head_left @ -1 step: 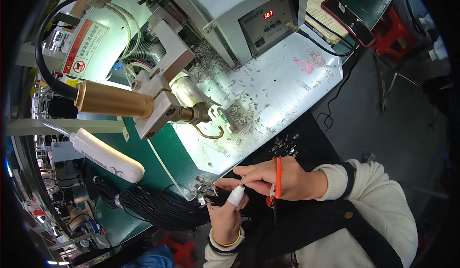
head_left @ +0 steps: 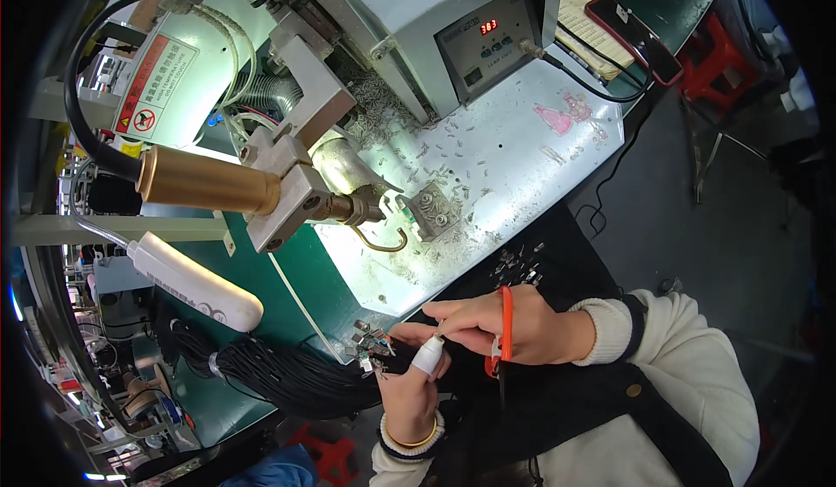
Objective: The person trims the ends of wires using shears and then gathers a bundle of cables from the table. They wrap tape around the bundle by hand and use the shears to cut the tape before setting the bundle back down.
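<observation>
My left hand (head_left: 411, 400) is closed around a bunch of black cables whose small metal connectors (head_left: 371, 346) stick out past its fingers. A white cover (head_left: 428, 355) wraps its thumb. Close against that thumb, my right hand (head_left: 531, 326) pinches with thumb and forefinger at a tiny piece, too small to make out. Hooked in the same hand is an orange-handled hand tool (head_left: 506, 323); its exact kind is partly hidden by the fingers. Both hands are just in front of the white metal plate (head_left: 522, 156) of a bench machine.
A brass-coloured soldering head (head_left: 209, 180) hangs over a small metal fixture (head_left: 431, 211). Metal scraps litter the plate. A white lamp (head_left: 196, 282) and a black cable bundle (head_left: 287, 374) are at left. Loose connectors (head_left: 518, 267) lie on dark cloth; a phone (head_left: 633, 41) sits back right.
</observation>
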Motion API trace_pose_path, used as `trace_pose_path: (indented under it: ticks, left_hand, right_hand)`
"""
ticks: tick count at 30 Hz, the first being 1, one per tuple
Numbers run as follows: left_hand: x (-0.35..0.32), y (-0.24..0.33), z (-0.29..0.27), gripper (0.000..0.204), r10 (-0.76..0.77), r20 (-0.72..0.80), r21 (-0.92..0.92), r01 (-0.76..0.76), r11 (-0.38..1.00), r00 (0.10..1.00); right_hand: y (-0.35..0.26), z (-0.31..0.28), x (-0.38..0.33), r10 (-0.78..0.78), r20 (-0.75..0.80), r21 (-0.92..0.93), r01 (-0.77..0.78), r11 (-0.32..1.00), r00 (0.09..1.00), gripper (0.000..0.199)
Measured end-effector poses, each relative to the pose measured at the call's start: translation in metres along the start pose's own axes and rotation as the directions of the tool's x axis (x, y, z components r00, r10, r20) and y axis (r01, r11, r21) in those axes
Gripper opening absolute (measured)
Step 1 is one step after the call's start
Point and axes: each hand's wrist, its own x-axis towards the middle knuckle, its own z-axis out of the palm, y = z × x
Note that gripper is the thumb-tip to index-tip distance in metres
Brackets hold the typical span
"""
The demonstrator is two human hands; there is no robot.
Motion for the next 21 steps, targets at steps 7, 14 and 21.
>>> trace_pose_path:
  ticks: [7, 14, 21]
  left_hand:
    - [-0.002, -0.002, 0.000, 0.012, 0.144, -0.027, 0.119, -0.140, 0.983, 0.989]
    - [0.000, 0.000, 0.006, 0.013, 0.236, -0.088, 0.236, -0.210, 0.949, 0.968]
    - [0.021, 0.015, -0.001, 0.009, 0.053, 0.005, 0.150, -0.053, 0.987, 0.999]
  right_hand:
    - [-0.002, -0.016, 0.001, 0.440, 0.433, -0.238, -0.372, 0.897, 0.786, 0.034]
    - [-0.005, -0.012, 0.001, 0.540, 0.460, -0.332, -0.428, 0.841, 0.704, 0.042]
    - [0.004, -0.015, 0.003, 0.549, 0.548, -0.106, -0.599, 0.794, 0.631, 0.026]
